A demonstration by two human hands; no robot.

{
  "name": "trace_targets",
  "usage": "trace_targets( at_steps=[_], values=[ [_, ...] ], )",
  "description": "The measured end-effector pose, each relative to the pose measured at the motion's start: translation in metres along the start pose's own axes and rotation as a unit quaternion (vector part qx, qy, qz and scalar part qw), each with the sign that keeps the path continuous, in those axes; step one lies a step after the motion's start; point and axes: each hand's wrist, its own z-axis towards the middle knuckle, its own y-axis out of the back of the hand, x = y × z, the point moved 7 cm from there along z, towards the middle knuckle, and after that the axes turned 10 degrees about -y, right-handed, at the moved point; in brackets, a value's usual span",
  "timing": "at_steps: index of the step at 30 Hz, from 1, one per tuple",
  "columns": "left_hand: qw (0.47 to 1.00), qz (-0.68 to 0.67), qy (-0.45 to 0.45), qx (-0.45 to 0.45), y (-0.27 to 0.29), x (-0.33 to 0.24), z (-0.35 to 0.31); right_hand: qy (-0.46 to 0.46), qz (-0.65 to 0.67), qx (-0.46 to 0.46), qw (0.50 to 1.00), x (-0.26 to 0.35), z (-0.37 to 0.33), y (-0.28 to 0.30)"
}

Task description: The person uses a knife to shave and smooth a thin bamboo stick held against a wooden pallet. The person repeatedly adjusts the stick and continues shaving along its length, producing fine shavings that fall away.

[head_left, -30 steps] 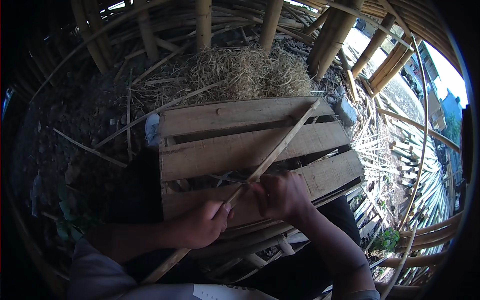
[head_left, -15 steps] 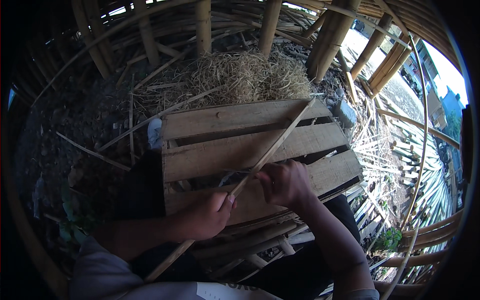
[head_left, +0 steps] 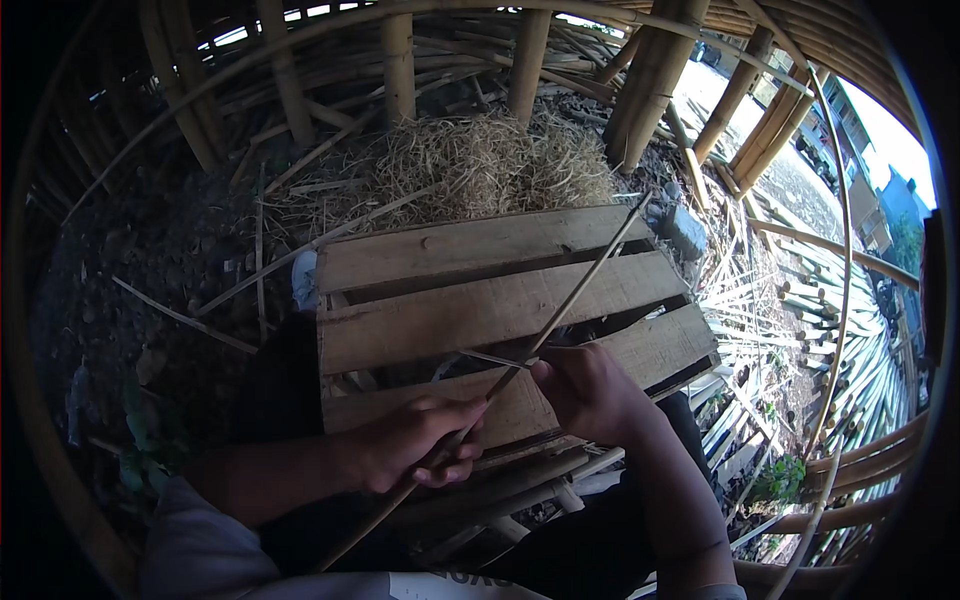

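Viewed remotely, I log the slatted wooden crate [head_left: 440, 315] as the largest item, between the person's knees, its slats running roughly left to right; the straw heap [head_left: 480, 165] lies just beyond its far edge. The long bamboo strip [head_left: 577, 290] slants over the crate, long axis from near left to far right, its far end reaching the crate's far right corner and its near end running down toward the person's lap. I note the left hand [head_left: 425, 440] wrapped around the strip's nearer part, below the crossing point. The right hand [head_left: 590, 390] is curled into a fist just to the right of the strip and farther along it; I judge it the nearer hand to the crossing. Smallest: a thin blade-like piece [head_left: 492, 358], grasped in that fist, pointing left and lying across the strip's axis. Key relation, in my judgement: strip lengthwise, piece crosswise, between the fists. I cannot tell whether the edge bites or merely touches; any handle is hidden by the fingers.
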Motion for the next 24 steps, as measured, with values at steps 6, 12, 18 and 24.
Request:
trace_targets(
  at_steps=[6, 12, 18, 24],
  values=[
    [0.999, 0.037, 0.013, 0.007, 0.001, 0.012, 0.004, 0.04, 0.002, 0.015, 0.999, 0.002, -0.005, 0.016],
    [0.999, 0.04, 0.02, -0.016, -0.002, 0.012, 0.007, 0.013, -0.133, -0.121, 0.984, -0.023, -0.01, 0.004],
    [0.999, 0.026, 0.012, -0.029, 0.002, 0.015, 0.004, 0.141, -0.293, -0.259, 0.91, 0.024, -0.039, -0.039],
    [0.999, -0.033, 0.027, -0.033, 0.007, 0.021, 0.003, 0.012, -0.184, -0.175, 0.967, 0.005, -0.022, -0.042]
  ],
)
